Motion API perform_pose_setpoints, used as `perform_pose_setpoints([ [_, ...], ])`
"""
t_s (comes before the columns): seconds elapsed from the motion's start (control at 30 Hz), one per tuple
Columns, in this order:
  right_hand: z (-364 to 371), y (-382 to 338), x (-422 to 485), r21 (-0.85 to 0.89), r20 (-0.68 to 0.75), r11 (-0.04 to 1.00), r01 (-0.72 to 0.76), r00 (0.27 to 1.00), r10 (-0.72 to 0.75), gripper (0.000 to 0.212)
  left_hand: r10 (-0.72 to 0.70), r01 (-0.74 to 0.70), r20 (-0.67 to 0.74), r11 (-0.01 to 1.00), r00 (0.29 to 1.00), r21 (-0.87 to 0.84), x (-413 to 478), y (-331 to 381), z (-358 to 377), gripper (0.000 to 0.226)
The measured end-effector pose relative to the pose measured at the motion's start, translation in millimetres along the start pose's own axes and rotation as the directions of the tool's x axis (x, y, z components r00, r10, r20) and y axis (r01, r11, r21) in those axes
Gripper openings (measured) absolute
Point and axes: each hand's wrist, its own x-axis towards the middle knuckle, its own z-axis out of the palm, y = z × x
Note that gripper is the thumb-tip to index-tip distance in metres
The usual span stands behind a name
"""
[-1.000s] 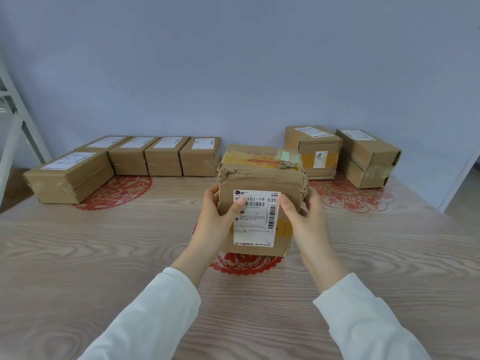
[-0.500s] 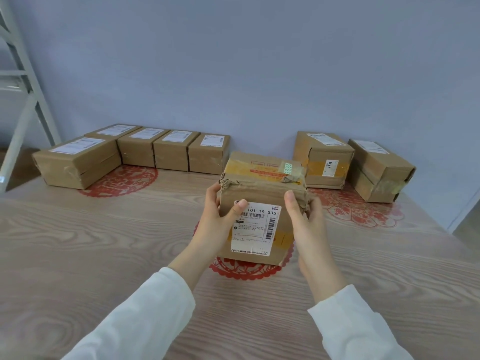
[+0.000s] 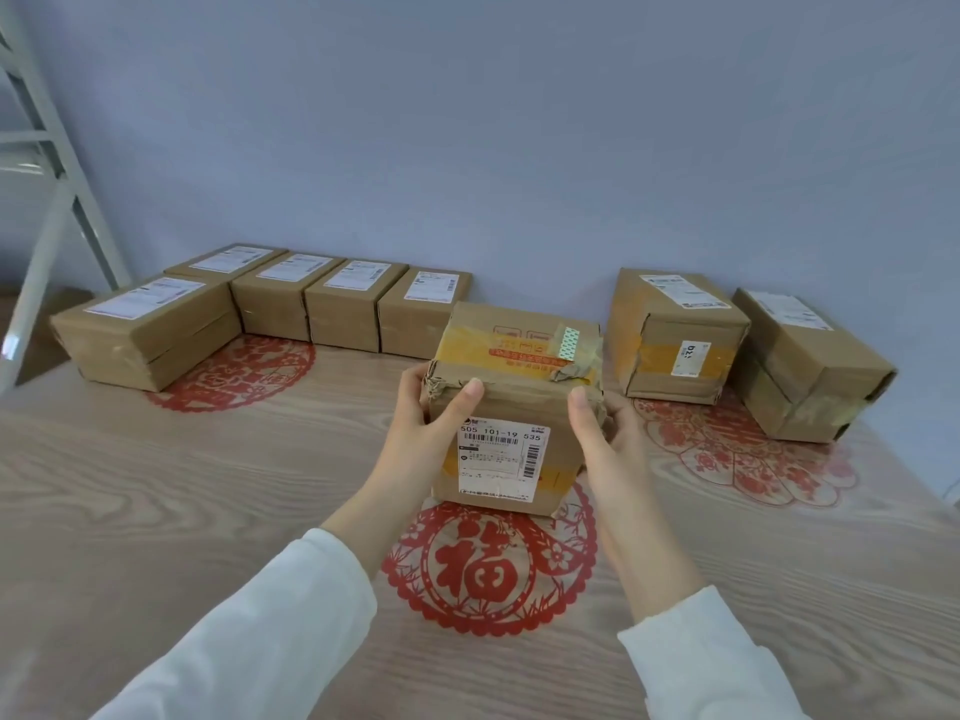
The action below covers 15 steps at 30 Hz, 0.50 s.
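Brown cardboard is everywhere on a pale wood-grain surface [image 3: 156, 511], seen from a person's head looking down at their hands. At far left stands a white metal frame [image 3: 49, 210]. Beside it, five brown cardboard boxes [image 3: 343, 314] with white labels on top sit packed together near the blue wall.

In the centre, the left hand [image 3: 415, 439] and right hand [image 3: 605, 444] grip a crumpled brown cardboard parcel [image 3: 519, 402] by its two sides, with thumbs on the front face and fingers wrapped behind. Its white shipping label [image 3: 498, 465] faces the viewer. The parcel sits above a red paper-cut circle [image 3: 488, 569]; whether its base touches the surface cannot be told.

To the right, two brown cardboard boxes [image 3: 675, 345] stand apart from the left group.

The sorting looks partly done, with seven boxes already set down. This parcel is in hand with its label in view and has yet to join either group.
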Motion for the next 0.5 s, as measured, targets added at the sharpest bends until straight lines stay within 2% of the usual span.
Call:
perform_pose_setpoints([
  [0.03,1.0,-2.6,0.4,-0.011,-0.003,1.0,-0.012,1.0,0.012,0.088,-0.005,0.005,-0.001,1.0,1.0,-0.006,0.3,3.0,-0.2,0.073],
  [0.1,1.6,-8.9,2.5,0.002,-0.017,0.999,-0.049,0.999,0.049,0.079,-0.014,0.014,0.002,1.0,1.0,-0.01,1.7,9.5,-0.4,0.075],
  [0.2,0.4,-15.6,9.0,0.091,-0.025,0.991,-0.097,0.995,0.099,0.04,-0.024,0.024,0.018,1.0,1.0,0.0,3.9,20.4,0.2,0.079],
  [0.27,-1.3,-18.8,13.4,0.105,-0.015,0.99,-0.091,0.996,0.093,0.023,-0.048,0.048,0.025,0.999,0.999,0.018,7.0,27.1,1.4,0.081],
  [0.4,-1.1,-17.0,19.7,0.088,0.013,0.996,-0.029,1.0,0.028,0.032,-0.083,0.083,-0.019,0.996,0.996,0.013,16.4,27.3,0.0,0.052],
  [0.5,0.7,-10.4,23.7,0.058,-0.015,0.998,0.0,1.0,0.001,0.039,-0.085,0.084,0.007,0.996,0.996,0.018,22.7,19.4,-1.6,0.051],
])
